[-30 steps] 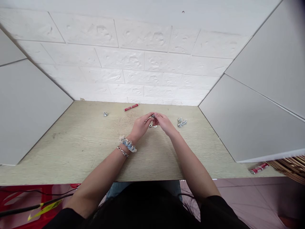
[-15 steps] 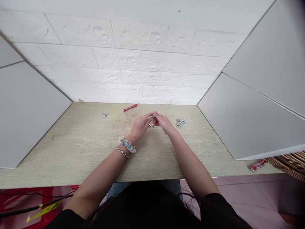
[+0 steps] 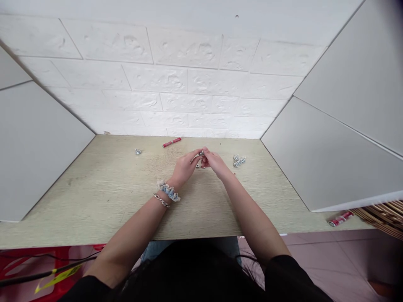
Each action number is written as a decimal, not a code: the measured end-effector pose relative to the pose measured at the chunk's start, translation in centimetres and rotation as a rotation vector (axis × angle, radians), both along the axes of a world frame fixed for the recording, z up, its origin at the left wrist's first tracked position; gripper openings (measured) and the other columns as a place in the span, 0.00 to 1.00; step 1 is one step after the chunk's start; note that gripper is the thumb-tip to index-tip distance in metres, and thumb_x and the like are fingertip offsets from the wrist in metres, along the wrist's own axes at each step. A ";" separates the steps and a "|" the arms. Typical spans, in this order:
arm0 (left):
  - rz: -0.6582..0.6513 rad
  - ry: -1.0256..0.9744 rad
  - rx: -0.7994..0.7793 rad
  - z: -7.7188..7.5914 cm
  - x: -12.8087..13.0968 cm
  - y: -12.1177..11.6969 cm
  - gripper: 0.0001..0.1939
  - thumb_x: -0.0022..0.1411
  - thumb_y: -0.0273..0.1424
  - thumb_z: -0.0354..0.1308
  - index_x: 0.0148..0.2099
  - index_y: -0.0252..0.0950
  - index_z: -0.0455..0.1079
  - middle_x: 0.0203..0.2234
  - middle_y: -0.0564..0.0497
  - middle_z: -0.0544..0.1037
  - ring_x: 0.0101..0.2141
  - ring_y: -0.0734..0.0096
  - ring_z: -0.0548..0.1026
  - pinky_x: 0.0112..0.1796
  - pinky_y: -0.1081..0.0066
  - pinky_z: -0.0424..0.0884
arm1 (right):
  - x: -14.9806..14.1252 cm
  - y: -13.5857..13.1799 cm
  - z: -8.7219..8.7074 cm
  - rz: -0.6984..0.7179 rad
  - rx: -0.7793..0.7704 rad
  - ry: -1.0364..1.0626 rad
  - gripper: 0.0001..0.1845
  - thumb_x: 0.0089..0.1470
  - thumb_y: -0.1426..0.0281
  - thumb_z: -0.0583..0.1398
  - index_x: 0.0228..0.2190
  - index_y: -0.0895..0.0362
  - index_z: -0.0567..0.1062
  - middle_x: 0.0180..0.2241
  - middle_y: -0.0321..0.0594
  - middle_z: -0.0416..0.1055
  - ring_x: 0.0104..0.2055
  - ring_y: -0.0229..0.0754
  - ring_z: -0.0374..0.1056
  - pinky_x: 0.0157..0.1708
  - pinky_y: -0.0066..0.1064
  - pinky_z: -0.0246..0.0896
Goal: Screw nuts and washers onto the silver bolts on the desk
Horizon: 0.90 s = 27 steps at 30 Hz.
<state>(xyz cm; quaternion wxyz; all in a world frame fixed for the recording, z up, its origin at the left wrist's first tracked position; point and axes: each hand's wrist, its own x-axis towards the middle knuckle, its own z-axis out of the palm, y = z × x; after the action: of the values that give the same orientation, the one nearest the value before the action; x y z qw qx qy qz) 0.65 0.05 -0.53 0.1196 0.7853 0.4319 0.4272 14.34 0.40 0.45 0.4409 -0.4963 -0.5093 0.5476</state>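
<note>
My left hand [image 3: 185,167] and my right hand [image 3: 215,162] meet above the middle of the table. Between their fingertips is a small silver bolt [image 3: 202,153], pinched from both sides and partly hidden by the fingers. Just below the fingers a small metal nut [image 3: 197,166] lies on the wood, with another bit of metal half covered by my right hand. Right of my hands sits a little group of silver bolts [image 3: 239,161], some seemingly fitted with washers. One more bolt [image 3: 137,151] lies alone to the left.
The pale wooden table [image 3: 94,188] ends at a white brick-patterned wall [image 3: 201,84], with grey panels at both sides. A red tube-shaped item [image 3: 171,142] lies near the wall. Another red cylinder [image 3: 340,218] is beside a wicker basket [image 3: 382,214] at the right front edge.
The fingers of my right hand have shifted very slightly around the bolt. Everything on the table lies as before.
</note>
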 end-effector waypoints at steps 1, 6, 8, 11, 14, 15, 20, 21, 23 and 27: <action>0.001 0.002 -0.006 0.0 0.0 0.0 0.15 0.61 0.33 0.49 0.49 0.39 0.67 0.39 0.51 0.77 0.37 0.72 0.74 0.40 0.73 0.69 | -0.1 0.0 -0.1 0.009 0.001 0.025 0.26 0.44 0.47 0.54 0.16 0.57 0.61 0.15 0.33 0.60 0.20 0.33 0.59 0.27 0.29 0.57; 0.016 -0.016 -0.006 0.2 -0.1 0.1 0.14 0.61 0.33 0.49 0.49 0.39 0.67 0.40 0.50 0.76 0.39 0.71 0.74 0.41 0.73 0.69 | 0.0 -0.3 0.5 0.010 0.006 0.121 0.14 0.40 0.59 0.60 0.28 0.54 0.65 0.25 0.30 0.66 0.27 0.34 0.64 0.30 0.27 0.56; 0.017 -0.022 0.009 0.2 -0.1 0.0 0.14 0.61 0.33 0.49 0.49 0.38 0.67 0.40 0.49 0.76 0.39 0.71 0.74 0.41 0.72 0.69 | 0.1 -0.4 0.7 -0.030 0.040 0.123 0.15 0.40 0.63 0.60 0.32 0.52 0.65 0.31 0.30 0.68 0.33 0.34 0.65 0.33 0.27 0.56; 0.002 -0.007 0.023 0.2 -0.1 -0.1 0.15 0.61 0.33 0.49 0.49 0.38 0.67 0.39 0.49 0.76 0.38 0.72 0.74 0.41 0.72 0.69 | 0.1 -0.3 0.7 -0.093 0.063 0.080 0.14 0.44 0.57 0.57 0.30 0.53 0.67 0.32 0.33 0.69 0.34 0.35 0.65 0.36 0.28 0.56; 0.005 0.007 0.025 0.1 -0.1 -0.1 0.15 0.61 0.32 0.49 0.49 0.38 0.67 0.39 0.49 0.77 0.37 0.72 0.74 0.40 0.72 0.69 | 0.1 -0.1 0.3 -0.066 0.018 0.040 0.23 0.45 0.49 0.53 0.21 0.57 0.66 0.24 0.37 0.68 0.28 0.37 0.64 0.35 0.31 0.57; 0.007 0.009 0.023 0.1 -0.1 -0.1 0.15 0.61 0.32 0.49 0.49 0.38 0.67 0.39 0.50 0.77 0.37 0.72 0.74 0.40 0.73 0.69 | 0.0 0.0 0.2 -0.044 0.007 0.053 0.24 0.44 0.48 0.53 0.18 0.57 0.65 0.21 0.37 0.66 0.26 0.37 0.64 0.34 0.31 0.58; 0.005 0.013 0.019 0.3 -0.2 -0.1 0.15 0.62 0.31 0.48 0.50 0.39 0.66 0.40 0.50 0.76 0.39 0.72 0.74 0.41 0.72 0.69 | 0.1 -0.1 0.2 0.010 0.004 0.138 0.13 0.42 0.58 0.58 0.24 0.55 0.67 0.25 0.34 0.67 0.28 0.36 0.64 0.33 0.29 0.57; 0.000 0.010 0.019 0.4 -0.2 -0.1 0.15 0.62 0.31 0.48 0.50 0.39 0.66 0.41 0.50 0.76 0.39 0.72 0.74 0.41 0.72 0.69 | 0.1 -0.2 0.4 -0.004 0.017 0.138 0.11 0.41 0.62 0.58 0.28 0.54 0.68 0.29 0.33 0.68 0.31 0.35 0.64 0.33 0.28 0.57; -0.017 0.005 0.018 0.4 -0.2 -0.1 0.15 0.62 0.32 0.47 0.50 0.39 0.66 0.41 0.50 0.76 0.40 0.72 0.74 0.42 0.72 0.69 | 0.1 -0.3 0.6 -0.050 0.048 0.134 0.13 0.40 0.66 0.58 0.33 0.50 0.67 0.35 0.31 0.69 0.36 0.35 0.64 0.34 0.27 0.56; -0.001 0.007 0.039 0.3 -0.1 -0.1 0.15 0.62 0.32 0.48 0.50 0.39 0.66 0.40 0.50 0.76 0.39 0.72 0.74 0.41 0.72 0.69 | 0.1 -0.1 0.3 -0.096 0.013 0.077 0.14 0.46 0.56 0.54 0.31 0.53 0.68 0.35 0.34 0.69 0.36 0.37 0.64 0.33 0.28 0.55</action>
<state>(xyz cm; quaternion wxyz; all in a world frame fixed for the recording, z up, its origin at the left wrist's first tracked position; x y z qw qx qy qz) 0.58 -0.09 -0.25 0.1029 0.7892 0.4235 0.4326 14.48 0.29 0.80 0.4890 -0.4958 -0.4714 0.5412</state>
